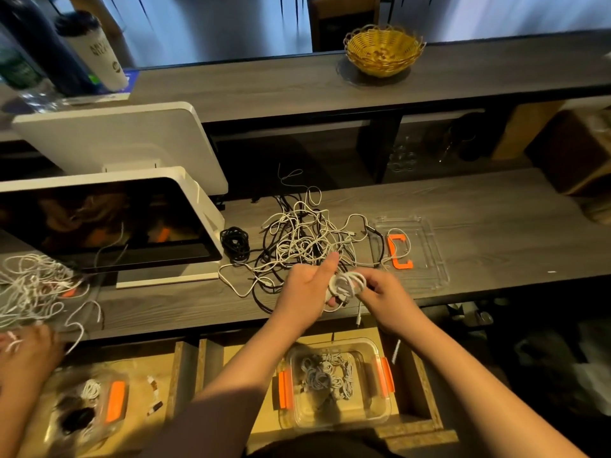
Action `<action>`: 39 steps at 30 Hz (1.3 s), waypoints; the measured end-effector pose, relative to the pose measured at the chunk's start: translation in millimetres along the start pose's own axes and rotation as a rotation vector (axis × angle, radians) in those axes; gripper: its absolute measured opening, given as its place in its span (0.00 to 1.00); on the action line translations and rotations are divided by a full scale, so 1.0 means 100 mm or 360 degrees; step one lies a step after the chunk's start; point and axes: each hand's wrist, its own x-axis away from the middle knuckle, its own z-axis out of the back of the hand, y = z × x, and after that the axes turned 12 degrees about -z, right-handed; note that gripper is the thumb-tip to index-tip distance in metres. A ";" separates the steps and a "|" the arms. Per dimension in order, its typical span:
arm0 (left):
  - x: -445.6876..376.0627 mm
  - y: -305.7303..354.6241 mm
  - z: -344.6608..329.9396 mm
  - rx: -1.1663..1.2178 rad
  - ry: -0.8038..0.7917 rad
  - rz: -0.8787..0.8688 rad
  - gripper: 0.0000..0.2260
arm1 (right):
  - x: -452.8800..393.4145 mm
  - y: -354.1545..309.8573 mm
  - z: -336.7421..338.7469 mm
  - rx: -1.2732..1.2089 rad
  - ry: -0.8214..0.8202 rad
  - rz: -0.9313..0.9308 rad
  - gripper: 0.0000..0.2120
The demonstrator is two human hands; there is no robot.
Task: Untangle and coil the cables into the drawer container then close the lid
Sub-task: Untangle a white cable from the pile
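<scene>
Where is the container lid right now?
The clear lid lies on the desk, right of the tangled cables and beyond the right hand; the open container sits in the drawer below.

Dim indoor scene, lit mainly by cool bluish daylight from windows behind the wicker basket, which casts a soft dark shadow at its base. Counter below the basket stays murky; shelf recesses under it nearly black. Warm glare & orange reflections on the dark screen, left of the basket. Wide-angle lens bends the counter edges & stretches bottles at far left. Motion blur on a hand at lower left corner; drawer contents soft, grainy w/ low detail.
</scene>
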 end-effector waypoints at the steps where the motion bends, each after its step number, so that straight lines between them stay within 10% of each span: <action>1: 0.01 -0.03 0.00 -0.0006 0.0148 -0.0011 0.28 | 0.03 0.01 -0.04 0.0010 -0.0041 -0.0046 0.08; 6: 0.03 -0.23 -0.01 -0.0083 0.0723 -0.0105 0.25 | 0.17 -0.01 -0.26 0.0123 -0.0191 -0.0059 0.12; 14: 0.03 -0.33 -0.12 -0.0359 0.0852 -0.0060 0.27 | 0.32 -0.08 -0.33 0.0334 -0.0136 0.0015 0.15; 25: 0.07 -0.41 -0.26 -0.0896 0.0437 -0.0179 0.24 | 0.38 -0.13 -0.09 0.0617 -0.0026 0.0102 0.09; 39: 0.27 -0.09 -0.13 0.0329 -0.0365 0.0024 0.17 | 0.31 -0.05 0.43 -0.0281 -0.0098 0.0044 0.07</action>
